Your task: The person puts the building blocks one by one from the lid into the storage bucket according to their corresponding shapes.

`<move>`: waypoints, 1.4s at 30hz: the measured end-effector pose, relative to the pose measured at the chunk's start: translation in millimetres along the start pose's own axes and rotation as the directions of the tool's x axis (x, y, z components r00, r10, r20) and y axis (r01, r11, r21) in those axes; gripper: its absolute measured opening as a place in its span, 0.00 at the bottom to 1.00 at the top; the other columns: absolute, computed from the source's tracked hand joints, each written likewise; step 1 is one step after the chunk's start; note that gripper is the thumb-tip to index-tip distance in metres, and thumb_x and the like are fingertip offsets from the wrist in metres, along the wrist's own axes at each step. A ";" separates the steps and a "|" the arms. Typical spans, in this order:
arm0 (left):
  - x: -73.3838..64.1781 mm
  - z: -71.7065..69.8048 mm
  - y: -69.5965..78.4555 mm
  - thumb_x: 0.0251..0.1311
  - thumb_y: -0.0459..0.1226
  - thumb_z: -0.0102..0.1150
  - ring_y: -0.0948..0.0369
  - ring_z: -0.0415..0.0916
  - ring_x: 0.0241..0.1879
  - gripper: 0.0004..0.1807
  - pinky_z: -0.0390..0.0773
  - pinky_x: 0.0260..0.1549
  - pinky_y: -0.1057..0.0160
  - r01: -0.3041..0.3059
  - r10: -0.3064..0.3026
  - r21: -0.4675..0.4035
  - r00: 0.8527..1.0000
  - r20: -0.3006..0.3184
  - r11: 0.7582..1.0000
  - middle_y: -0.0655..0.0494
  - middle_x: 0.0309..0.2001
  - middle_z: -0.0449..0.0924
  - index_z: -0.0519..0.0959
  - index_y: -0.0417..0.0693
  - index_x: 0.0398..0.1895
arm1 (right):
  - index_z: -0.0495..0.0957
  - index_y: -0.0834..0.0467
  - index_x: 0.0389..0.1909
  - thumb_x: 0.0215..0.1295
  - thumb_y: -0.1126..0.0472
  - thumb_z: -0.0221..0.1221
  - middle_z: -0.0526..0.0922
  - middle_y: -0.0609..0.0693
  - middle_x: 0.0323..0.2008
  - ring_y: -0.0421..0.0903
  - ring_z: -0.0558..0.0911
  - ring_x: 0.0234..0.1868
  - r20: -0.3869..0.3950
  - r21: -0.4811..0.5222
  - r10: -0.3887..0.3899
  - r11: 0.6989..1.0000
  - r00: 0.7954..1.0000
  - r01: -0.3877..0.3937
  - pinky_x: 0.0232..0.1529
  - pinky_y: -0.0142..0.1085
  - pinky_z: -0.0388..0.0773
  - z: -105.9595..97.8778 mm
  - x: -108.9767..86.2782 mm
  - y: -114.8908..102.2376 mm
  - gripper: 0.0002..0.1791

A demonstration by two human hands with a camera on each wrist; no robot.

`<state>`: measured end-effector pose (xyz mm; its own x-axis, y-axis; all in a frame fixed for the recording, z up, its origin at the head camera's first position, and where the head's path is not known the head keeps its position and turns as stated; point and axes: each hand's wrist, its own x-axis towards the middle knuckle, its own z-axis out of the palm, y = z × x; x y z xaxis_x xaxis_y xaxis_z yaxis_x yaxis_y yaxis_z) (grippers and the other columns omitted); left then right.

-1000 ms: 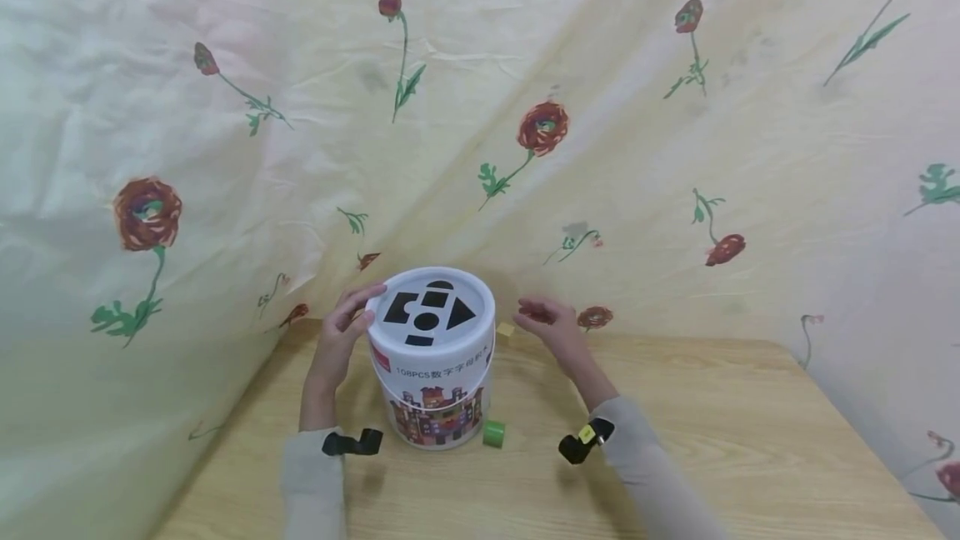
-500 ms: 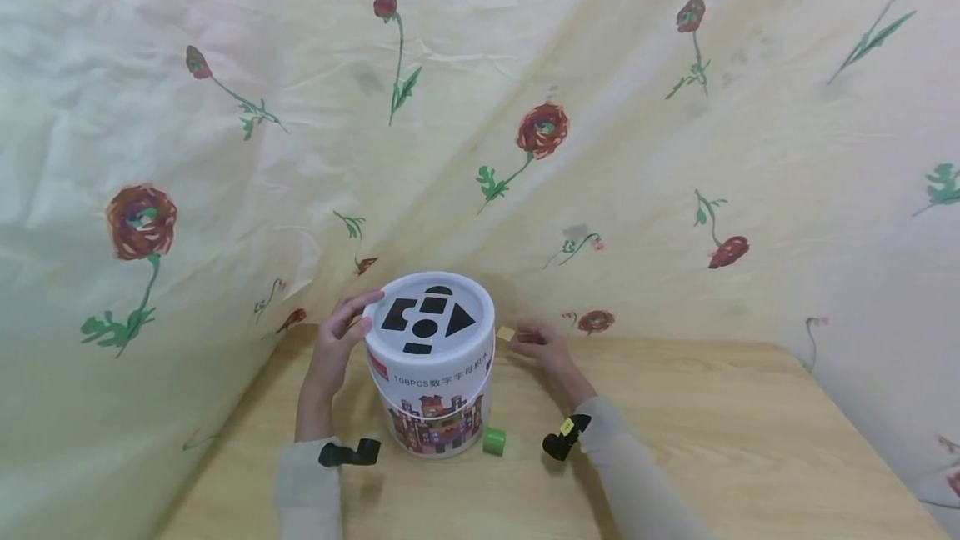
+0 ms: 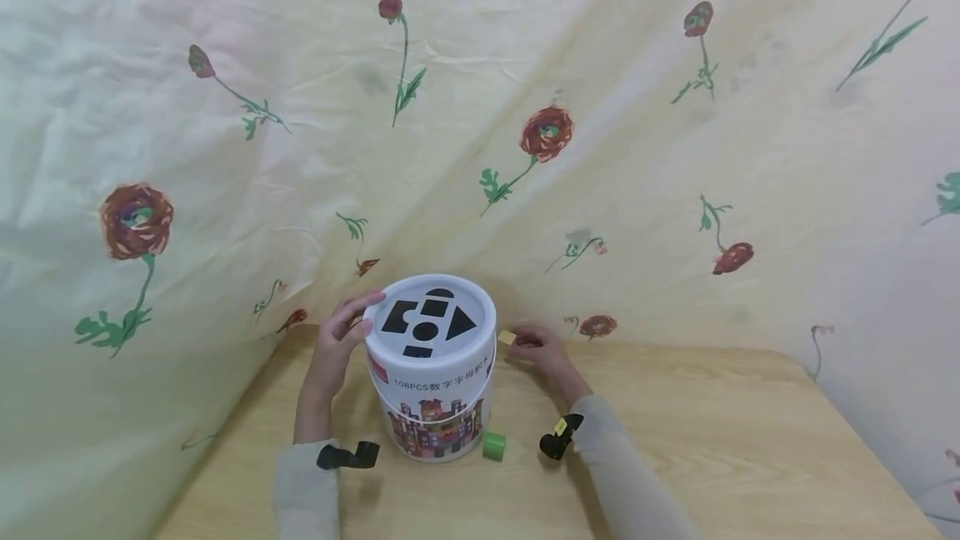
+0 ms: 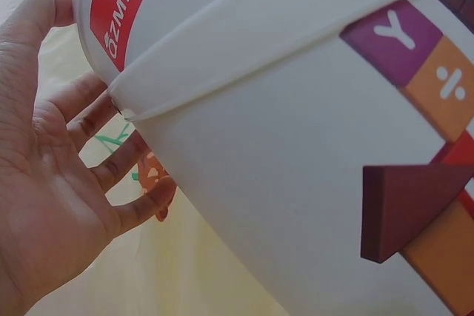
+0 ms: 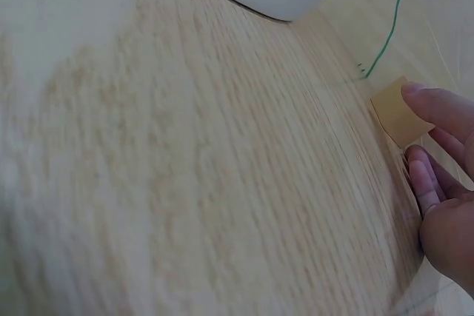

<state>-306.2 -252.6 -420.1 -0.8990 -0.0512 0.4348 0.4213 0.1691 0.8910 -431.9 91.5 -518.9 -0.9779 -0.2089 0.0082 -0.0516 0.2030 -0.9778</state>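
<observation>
A white toy-block bucket (image 3: 435,394) stands upright, its lid (image 3: 467,348) cut with several dark shape holes. My left hand (image 3: 330,352) rests against the lid's left side. In the left wrist view its thumb touches the edge and the loosely bent fingers (image 4: 89,101) reach behind. Right of the bucket, my right hand (image 3: 546,352) pinches a small yellow block (image 3: 507,338) low at the table's back edge. The right wrist view shows a digit over that block (image 5: 392,115) and other fingers bent below it. A green cylinder block (image 3: 493,446) lies by the bucket's front right base.
The wooden table (image 3: 720,432) extends to the right of my right arm. A flower-printed cloth (image 3: 450,173) hangs behind the table and along its left side. A thin white handle (image 3: 435,421) hangs across the bucket's front.
My right hand has come left and down from above the table to the yellow block and taken hold of it. My left hand stays on the bucket.
</observation>
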 end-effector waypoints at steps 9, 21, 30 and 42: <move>-1.3 0.0 1.9 0.72 0.39 0.52 0.61 0.66 0.68 0.22 0.73 0.61 0.67 0.005 -0.005 0.015 1.000 0.000 1.000 0.57 0.68 0.70 0.76 0.48 0.67 | 0.77 0.66 0.62 0.59 0.68 0.69 0.81 0.65 0.54 0.44 0.82 0.45 0.003 0.000 -0.003 1.000 1.000 0.003 0.50 0.32 0.79 1.4 3.3 2.8 0.29; -0.8 -0.2 1.2 0.72 0.37 0.52 0.60 0.66 0.67 0.22 0.74 0.59 0.69 -0.018 0.018 0.001 1.000 0.001 1.000 0.56 0.67 0.71 0.76 0.46 0.67 | 0.79 0.65 0.60 0.56 0.71 0.70 0.82 0.64 0.52 0.45 0.81 0.45 -0.019 -0.015 -0.022 1.000 1.000 0.021 0.49 0.32 0.79 3.5 5.1 -0.2 0.28; -1.9 0.8 0.8 0.74 0.38 0.51 0.61 0.65 0.69 0.22 0.73 0.63 0.64 -0.006 0.006 0.013 1.000 0.009 1.000 0.56 0.70 0.69 0.75 0.49 0.69 | 0.81 0.62 0.59 0.57 0.68 0.70 0.83 0.61 0.52 0.46 0.81 0.46 -0.015 -0.046 -0.003 0.999 1.000 0.002 0.53 0.38 0.79 3.7 4.2 -1.3 0.26; 0.8 8.1 2.8 0.75 0.41 0.49 0.54 0.61 0.74 0.22 0.58 0.73 0.37 0.003 -0.004 -0.036 1.000 -0.011 0.999 0.54 0.73 0.68 0.75 0.47 0.69 | 0.80 0.67 0.58 0.56 0.71 0.69 0.83 0.63 0.47 0.43 0.79 0.41 -0.004 -0.003 -0.034 0.999 0.999 0.034 0.44 0.32 0.78 3.4 2.9 0.8 0.25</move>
<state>-306.7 -244.2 -418.3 -0.8993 -0.0625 0.4328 0.4222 0.1331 0.8967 -434.1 87.7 -520.4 -0.9764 -0.2116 0.0427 -0.0857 0.1984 -0.9764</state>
